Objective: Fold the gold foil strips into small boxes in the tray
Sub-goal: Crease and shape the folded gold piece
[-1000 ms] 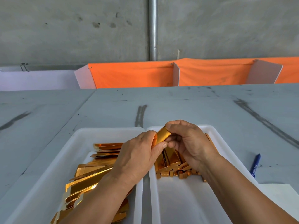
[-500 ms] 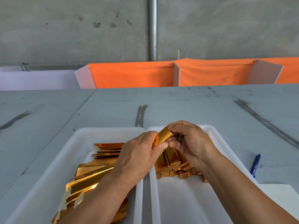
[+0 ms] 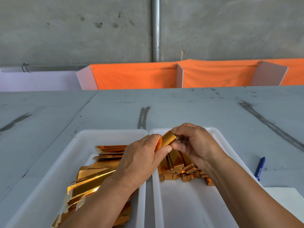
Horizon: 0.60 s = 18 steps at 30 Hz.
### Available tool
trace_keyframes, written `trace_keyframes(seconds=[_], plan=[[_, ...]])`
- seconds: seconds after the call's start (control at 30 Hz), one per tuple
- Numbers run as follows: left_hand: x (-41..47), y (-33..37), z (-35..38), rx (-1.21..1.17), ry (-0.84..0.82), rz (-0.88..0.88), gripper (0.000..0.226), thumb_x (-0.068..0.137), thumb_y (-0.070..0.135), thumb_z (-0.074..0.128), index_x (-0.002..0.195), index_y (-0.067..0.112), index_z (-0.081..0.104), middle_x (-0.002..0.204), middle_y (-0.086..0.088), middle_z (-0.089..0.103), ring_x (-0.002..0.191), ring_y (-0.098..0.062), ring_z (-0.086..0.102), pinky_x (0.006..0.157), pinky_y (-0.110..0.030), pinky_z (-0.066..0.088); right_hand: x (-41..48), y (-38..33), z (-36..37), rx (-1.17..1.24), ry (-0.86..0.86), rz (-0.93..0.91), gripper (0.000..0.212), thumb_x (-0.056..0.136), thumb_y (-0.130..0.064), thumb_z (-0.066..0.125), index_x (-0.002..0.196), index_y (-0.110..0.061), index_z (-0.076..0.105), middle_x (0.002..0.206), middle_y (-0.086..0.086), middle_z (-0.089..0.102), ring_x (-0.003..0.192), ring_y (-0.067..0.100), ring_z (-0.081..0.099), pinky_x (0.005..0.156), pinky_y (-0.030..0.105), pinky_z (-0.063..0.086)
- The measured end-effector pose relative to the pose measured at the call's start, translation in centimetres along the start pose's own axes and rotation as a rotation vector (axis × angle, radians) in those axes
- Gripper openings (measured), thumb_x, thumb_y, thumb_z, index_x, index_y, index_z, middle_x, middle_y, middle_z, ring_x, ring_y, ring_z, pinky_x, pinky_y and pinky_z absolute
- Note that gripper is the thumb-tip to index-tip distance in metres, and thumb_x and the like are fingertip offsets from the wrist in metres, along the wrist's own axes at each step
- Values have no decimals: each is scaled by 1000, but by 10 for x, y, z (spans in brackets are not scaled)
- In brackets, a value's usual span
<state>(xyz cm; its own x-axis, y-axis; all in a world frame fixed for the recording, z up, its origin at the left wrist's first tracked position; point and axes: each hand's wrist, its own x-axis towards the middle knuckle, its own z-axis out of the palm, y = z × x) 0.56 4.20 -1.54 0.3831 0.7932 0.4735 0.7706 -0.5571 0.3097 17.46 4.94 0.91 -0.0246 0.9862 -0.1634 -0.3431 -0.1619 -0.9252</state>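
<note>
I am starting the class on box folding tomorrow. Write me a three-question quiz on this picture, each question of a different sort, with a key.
1. True or false: the left hand and the right hand both grip the same gold foil box.
2. What lies in the left white tray? A) flat gold foil strips B) pens C) nothing
3. Fill in: the folded gold boxes are piled in the ____ white tray.

Key: 1 true; 2 A; 3 right, that is the right white tray.
</note>
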Motion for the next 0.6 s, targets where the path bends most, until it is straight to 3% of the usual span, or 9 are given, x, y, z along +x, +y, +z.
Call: trace_keyframes(seconds=[0.17,0.3,0.4,0.6], plan=[[0,-1,1,19,-13,-11,50,88,64,28,110,25,50,77,15,41,72,-6,48,58,-10,29,-1,0,1,-37,24,-4,15,87,1,66,73,-2,62,66,14,66,54,20,65,47,21,56],[0,-2,-2,-14,-17,-17,37,88,63,29,96,29,42,70,16,38,64,-4,45,55,-10,26,-4,-3,1,-49,-12,-2,7,89,3,64,82,4,67,76,17,70,66,21,71,53,21,58],[0,-3,-3,5,-19,-17,41,87,63,28,101,28,46,72,16,39,67,-5,47,57,-10,28,-6,-5,1,-118,-26,-17,9,91,3,62,88,6,70,81,18,73,72,22,73,58,21,59],[0,-5,-2,102,-22,21,49,88,65,25,110,27,48,81,14,44,71,-8,48,59,-13,30,-7,-6,0,-262,57,-41,8,89,-3,67,90,0,74,71,13,71,56,15,66,51,20,54]])
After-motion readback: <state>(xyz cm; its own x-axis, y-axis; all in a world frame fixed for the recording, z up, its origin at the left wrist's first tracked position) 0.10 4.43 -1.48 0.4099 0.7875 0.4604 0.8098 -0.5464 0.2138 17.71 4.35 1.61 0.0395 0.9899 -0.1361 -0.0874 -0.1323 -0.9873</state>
